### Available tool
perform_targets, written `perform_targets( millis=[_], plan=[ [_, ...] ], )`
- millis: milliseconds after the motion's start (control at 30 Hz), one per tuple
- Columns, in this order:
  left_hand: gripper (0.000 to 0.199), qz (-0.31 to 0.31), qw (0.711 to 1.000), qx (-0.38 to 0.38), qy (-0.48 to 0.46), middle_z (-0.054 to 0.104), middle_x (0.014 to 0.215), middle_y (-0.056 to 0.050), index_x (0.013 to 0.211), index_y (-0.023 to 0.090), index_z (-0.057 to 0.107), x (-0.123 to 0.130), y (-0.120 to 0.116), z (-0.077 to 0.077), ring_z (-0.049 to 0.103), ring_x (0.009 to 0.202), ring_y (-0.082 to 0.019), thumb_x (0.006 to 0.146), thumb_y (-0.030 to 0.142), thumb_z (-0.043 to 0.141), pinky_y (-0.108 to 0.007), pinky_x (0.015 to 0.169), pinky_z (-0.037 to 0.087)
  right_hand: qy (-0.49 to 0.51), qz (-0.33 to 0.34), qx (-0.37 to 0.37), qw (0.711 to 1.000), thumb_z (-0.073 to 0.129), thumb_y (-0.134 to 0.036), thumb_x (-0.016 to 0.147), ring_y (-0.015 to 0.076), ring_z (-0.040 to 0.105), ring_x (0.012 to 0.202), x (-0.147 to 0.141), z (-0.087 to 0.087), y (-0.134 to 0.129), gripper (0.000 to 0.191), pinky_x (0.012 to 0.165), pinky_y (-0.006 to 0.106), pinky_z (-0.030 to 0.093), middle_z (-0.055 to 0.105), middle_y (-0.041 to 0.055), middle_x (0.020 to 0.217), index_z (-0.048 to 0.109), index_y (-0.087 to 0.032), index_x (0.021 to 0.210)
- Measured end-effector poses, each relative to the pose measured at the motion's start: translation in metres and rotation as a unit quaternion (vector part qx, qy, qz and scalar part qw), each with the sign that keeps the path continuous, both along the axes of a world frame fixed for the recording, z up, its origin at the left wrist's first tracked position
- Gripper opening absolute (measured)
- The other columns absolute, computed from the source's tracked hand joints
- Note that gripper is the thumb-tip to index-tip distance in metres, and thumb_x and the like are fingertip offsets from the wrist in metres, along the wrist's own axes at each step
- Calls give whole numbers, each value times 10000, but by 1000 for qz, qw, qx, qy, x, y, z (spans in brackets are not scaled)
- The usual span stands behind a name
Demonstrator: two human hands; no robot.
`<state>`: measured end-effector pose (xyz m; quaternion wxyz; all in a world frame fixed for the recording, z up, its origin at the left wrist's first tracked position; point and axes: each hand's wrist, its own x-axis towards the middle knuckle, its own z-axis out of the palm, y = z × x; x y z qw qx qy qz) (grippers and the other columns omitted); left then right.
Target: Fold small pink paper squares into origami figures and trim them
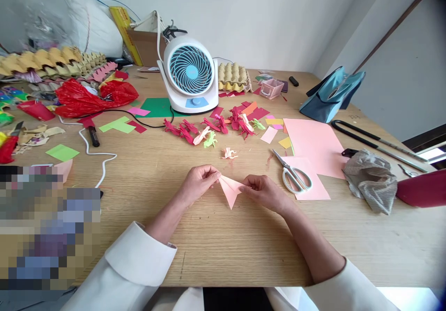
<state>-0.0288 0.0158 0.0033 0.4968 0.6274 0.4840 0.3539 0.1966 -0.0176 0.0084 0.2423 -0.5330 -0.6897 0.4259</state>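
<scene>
Between my two hands is a folded piece of pink paper (230,191), creased into pointed flaps with one tip pointing down toward me. My left hand (201,181) pinches its upper left corner between thumb and fingers. On the other side, my right hand (261,191) grips the right corner, its fingers curled closed. A small pale pink origami figure (229,153) lies on the table just beyond the paper. Farther back is a cluster of folded figures, with red ones (186,132) and a light green one (210,139) among them.
White-handled scissors (296,178) rest on pink sheets (313,144) at the right. A white and blue fan (191,72) stands at the back. Egg cartons (45,62) and a red plastic bag (97,98) are at left; a blue bag (329,95) and a metal U-lock (376,139) at right.
</scene>
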Motion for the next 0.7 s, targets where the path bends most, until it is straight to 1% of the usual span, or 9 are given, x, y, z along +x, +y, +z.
perform_targets(
  millis=[133,233,333,433,567,700],
  plan=[
    [254,-23,998,42,52,595,625,8,662,154,603,-1,1,1,507,581,-108,814,356,579,-225,579,426,3,19,12,1000,568,-344,852,107,421,626,0,-2,0,224,547,232,296,529,-26,671,620,-164,730],
    [288,-37,997,34,53,605,604,3,650,150,630,-1,2,1,512,561,-106,827,364,554,-219,567,423,-2,-1,11,1000,583,-344,841,109,428,614,-2,-4,-1,222,546,234,304,525,-31,639,618,-168,710],
    [292,-20,1000,8,20,624,628,-11,714,141,675,0,2,0,520,561,-109,821,388,560,-216,548,434,-11,-12,10,1000,579,-334,835,110,424,599,-4,-3,-1,226,538,237,295,520,-31,618,621,-169,686],
    [302,1,1000,-7,-8,654,706,-35,805,132,694,0,2,-1,527,576,-109,825,401,557,-212,536,447,-11,-14,6,1000,571,-329,836,110,422,598,-3,-3,-1,221,535,238,293,521,-31,618,636,-169,698],
    [283,39,998,36,-17,647,761,-26,781,153,649,0,2,1,504,552,-91,847,407,543,-203,525,442,-14,-32,6,999,574,-353,836,110,413,589,-3,-3,0,250,525,237,287,504,-29,607,644,-163,690],
    [307,35,997,63,38,617,703,-7,809,158,682,-1,0,4,489,546,-100,867,417,527,-210,525,418,-9,-40,-3,999,578,-356,836,111,418,589,-4,-1,0,251,524,237,286,524,-23,618,659,-157,706]
  ],
)
